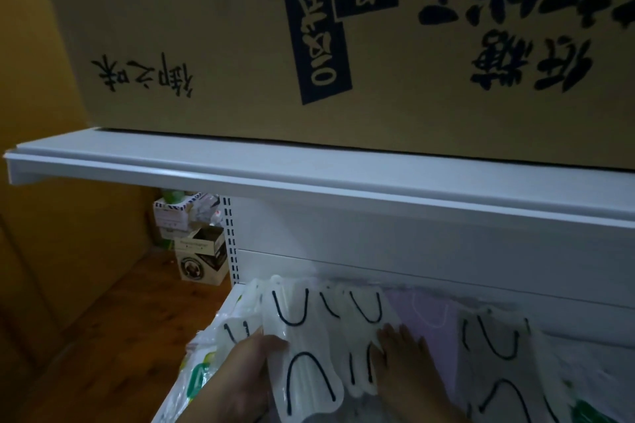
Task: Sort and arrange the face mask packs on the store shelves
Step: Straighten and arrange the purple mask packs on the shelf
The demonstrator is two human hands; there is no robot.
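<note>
Left hand [247,371]: grips the left edge of a white mask pack [302,347], thumb on top, likely to lift or square it
Right hand [405,354]: fingers flat, pressing the next pack [364,326] down so the row stays put
Other packs: purple pack [433,319] and more white ones overlap along the lower shelf
Upper shelf [309,175]: holds a big cardboard box [223,38]

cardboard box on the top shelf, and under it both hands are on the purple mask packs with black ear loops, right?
Not purple: in the head view the left hand and right hand are on white mask packs with black ear loops. The cardboard box does sit on the top shelf.
</note>
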